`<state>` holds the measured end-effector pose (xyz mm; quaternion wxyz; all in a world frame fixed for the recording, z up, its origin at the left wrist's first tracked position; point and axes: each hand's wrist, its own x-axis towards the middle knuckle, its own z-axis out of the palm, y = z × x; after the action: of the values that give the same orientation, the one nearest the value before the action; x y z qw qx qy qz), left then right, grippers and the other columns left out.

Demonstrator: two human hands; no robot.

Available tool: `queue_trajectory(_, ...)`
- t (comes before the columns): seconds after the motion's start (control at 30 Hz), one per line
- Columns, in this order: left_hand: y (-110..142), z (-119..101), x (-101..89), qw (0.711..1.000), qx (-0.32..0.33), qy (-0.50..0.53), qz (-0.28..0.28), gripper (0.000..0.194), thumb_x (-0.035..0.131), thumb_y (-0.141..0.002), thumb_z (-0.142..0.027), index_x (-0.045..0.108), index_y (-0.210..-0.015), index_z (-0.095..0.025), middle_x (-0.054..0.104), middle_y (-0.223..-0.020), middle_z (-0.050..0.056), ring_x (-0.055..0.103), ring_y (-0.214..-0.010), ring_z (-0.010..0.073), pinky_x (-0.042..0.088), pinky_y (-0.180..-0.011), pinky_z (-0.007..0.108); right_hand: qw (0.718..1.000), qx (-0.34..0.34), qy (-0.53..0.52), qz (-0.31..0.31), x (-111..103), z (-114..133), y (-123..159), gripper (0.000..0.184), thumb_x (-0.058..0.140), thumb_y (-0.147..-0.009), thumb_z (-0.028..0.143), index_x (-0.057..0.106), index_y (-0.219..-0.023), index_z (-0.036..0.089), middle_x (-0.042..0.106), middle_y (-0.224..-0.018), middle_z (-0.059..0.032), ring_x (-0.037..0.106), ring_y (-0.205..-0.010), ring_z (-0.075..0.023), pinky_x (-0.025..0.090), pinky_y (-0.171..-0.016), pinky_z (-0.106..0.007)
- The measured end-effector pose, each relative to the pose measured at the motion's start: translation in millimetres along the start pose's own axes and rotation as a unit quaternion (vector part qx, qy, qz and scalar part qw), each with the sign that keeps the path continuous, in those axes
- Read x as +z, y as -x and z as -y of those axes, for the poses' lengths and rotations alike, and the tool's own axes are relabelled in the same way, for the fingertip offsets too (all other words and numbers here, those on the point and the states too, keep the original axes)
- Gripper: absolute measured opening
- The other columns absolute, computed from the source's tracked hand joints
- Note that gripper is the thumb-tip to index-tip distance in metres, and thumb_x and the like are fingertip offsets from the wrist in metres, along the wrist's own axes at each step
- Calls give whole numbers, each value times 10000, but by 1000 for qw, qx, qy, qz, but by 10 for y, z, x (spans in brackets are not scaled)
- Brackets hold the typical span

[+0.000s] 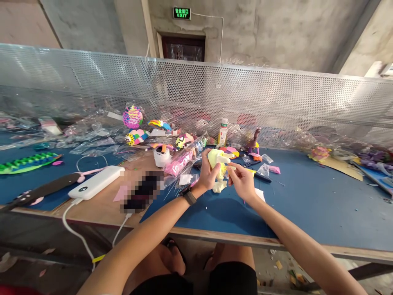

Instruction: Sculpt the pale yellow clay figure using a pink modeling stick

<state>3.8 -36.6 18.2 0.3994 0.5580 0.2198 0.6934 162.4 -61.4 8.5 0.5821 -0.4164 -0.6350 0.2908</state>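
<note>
My left hand [207, 174] is closed around a pale yellow foam figure [217, 160], held just above the blue table mat [307, 205]. My right hand [242, 180] pinches a small part at the figure's right side, with a yellow strip showing by the fingers. A pale yellow piece [220, 187] hangs below the figure between both hands. A dark watch sits on my left wrist.
Clear plastic bags with pink foam [181, 162], a tape roll [161, 156], a glue bottle [223, 132], finished colourful foam figures [133, 116], a white power bank [96, 182] with cable and a blurred phone lie left. A perforated metal screen [276, 102] backs the table. More foam parts [321, 153] lie right.
</note>
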Motion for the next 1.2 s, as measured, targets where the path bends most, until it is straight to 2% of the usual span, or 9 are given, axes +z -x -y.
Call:
queue_trajectory(0.13,-4,-13,27,1000,-22,5,-13,552,818,-794,-369,547,-1253,-227,629,-1158,77,606,-1071,263,467,-1033,343,999,-5,45,-12,-16,0,-1,460,679,-955,617,761,-1110,193,638,-604,14,608,-465,-166,497,-489,-288)
queue_trajectory(0.27,-22,-13,32,999,-31,19,-6,460,792,-835,-362,561,-1212,-233,639,-1112,65,611,-1052,251,471,-1000,322,993,-49,101,-21,-47,-5,-6,387,646,-990,571,768,-1052,209,669,-643,-12,631,-503,-182,528,-553,-313)
queue_trajectory(0.43,-56,16,16,999,-38,17,-1,296,713,-913,-357,588,-1157,-246,649,-1097,52,594,-1077,236,475,-988,297,989,-77,124,28,-101,-31,-21,401,678,-970,577,757,-1133,219,720,-755,-45,682,-631,-207,564,-580,-315)
queue_trajectory(0.6,-80,51,2,997,-62,36,-15,200,703,-911,-324,647,-1074,-222,670,-1052,42,619,-1020,207,495,-929,263,985,-101,132,47,-131,-39,-32,379,642,-1001,584,762,-1089,236,733,-800,-67,705,-696,-229,574,-597,-326)
queue_trajectory(0.77,-75,100,-6,982,-158,105,7,289,738,-885,-393,621,-1093,-231,665,-914,1,653,-753,166,562,-695,261,978,-117,157,68,-166,-32,-36,401,563,-1047,583,760,-1117,241,741,-819,-76,702,-714,-233,581,-642,-339)
queue_trajectory(0.87,-82,145,-1,965,-217,146,11,339,747,-861,-415,597,-1108,-236,659,-845,-19,633,-603,151,540,-544,263,973,-140,172,69,-188,-35,-44,415,545,-1056,590,772,-1078,243,753,-881,-94,685,-734,-229,586,-703,-353)
queue_trajectory(0.97,-103,208,10,953,-247,176,1,328,733,-851,-439,602,-1062,-223,676,-796,-16,631,-540,155,519,-494,270,967,-154,186,85,-207,-25,-55,418,565,-1046,597,775,-1098,239,735,-866,-83,654,-718,-214,574,-697,-335)
queue_trajectory(1.1,-123,291,14,929,-306,201,55,379,677,-838,-513,656,-1026,-184,688,-709,18,608,-464,184,480,-435,296,956,-182,204,102,-223,16,-53,407,568,-1050,573,790,-1098,235,687,-804,-61,622,-685,-197,532,-677,-314)
queue_trajectory(1.2,-130,315,5,914,-333,215,81,437,652,-839,-553,689,-1018,-156,689,-676,45,577,-434,178,447,-413,290,960,-184,184,107,-240,57,-25,408,562,-1055,543,766,-1209,226,686,-794,-51,582,-629,-186,499,-643,-316)
